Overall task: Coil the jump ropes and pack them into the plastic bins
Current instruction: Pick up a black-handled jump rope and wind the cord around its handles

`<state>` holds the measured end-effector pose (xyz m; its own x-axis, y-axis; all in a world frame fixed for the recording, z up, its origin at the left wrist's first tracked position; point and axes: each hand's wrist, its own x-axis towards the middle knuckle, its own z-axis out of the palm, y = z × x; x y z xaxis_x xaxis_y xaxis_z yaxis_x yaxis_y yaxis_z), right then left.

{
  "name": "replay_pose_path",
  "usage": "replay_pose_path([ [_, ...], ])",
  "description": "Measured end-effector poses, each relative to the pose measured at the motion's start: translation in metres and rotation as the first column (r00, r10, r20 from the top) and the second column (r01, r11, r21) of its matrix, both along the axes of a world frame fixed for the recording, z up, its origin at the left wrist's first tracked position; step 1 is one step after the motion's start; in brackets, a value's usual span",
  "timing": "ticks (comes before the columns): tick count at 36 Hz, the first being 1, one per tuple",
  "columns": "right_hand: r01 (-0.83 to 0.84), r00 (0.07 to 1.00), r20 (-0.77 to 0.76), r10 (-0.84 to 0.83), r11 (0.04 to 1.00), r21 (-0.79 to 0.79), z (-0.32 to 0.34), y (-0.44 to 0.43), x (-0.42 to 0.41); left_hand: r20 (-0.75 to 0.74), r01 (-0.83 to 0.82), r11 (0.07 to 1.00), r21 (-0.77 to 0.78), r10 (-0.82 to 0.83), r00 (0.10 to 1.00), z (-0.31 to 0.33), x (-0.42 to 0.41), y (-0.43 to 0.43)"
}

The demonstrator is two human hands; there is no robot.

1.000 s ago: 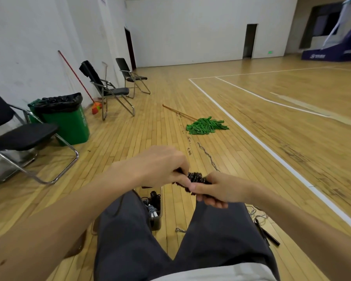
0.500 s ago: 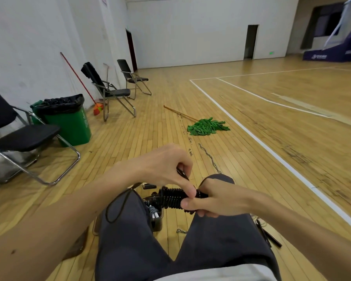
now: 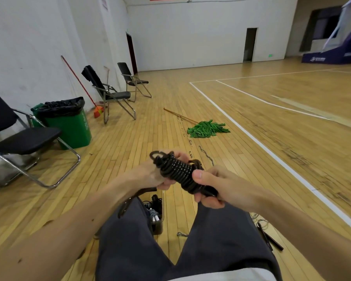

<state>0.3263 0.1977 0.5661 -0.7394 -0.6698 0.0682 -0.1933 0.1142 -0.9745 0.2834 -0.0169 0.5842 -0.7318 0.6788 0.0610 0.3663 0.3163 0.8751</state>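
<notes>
Plastic bin (image 3: 159,226) sits mostly behind the left leg (image 3: 128,240), contents too small to ID (grey and black bits, that's all I get). Left hand (image 3: 150,175) fingers partly behind the coiled jump rope (image 3: 178,171), its lower end buried in the right hand (image 3: 213,185). Nearest chair (image 3: 18,138) cut off at left edge.

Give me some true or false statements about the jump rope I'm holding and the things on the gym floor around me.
1. The left hand and the right hand both grip the coiled black jump rope. True.
2. The mop stands propped against the wall. False: the green mop lies flat on the wooden floor.
3. The plastic bin on the floor between the legs has ropes in it. True.
4. The trash can has no liner. False: the green trash can is lined with a black bag.
</notes>
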Motion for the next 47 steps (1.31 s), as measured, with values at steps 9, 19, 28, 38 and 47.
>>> replay_pose_path([
  [9, 0.285, 0.958, 0.020, -0.285, 0.958, -0.024, -0.012, 0.003, -0.016, 0.160, -0.245, 0.969, -0.023, 0.246, 0.956, -0.013, 0.010, 0.019],
  [19, 0.556, 0.828, -0.213, -0.519, 0.808, 0.195, -0.026, -0.006, -0.037, 0.258, -0.373, 0.928, 0.002, 0.360, 0.897, -0.027, 0.005, 0.023],
  [28, 0.803, 0.538, -0.808, -0.240, 0.438, 0.404, -0.040, -0.048, -0.059, 0.769, -0.596, 0.754, 0.277, 0.197, 0.608, -0.018, -0.014, 0.017],
  [38, 0.842, 0.348, -0.936, 0.048, 0.423, 0.335, -0.056, -0.118, -0.092, 0.870, -0.899, 0.383, 0.212, 0.345, 0.352, -0.028, -0.064, -0.023],
  [47, 0.227, 0.973, -0.167, -0.158, 0.780, 0.584, -0.054, -0.183, -0.174, 0.907, -0.947, 0.283, 0.149, 0.342, 0.245, -0.097, -0.109, -0.113],
])
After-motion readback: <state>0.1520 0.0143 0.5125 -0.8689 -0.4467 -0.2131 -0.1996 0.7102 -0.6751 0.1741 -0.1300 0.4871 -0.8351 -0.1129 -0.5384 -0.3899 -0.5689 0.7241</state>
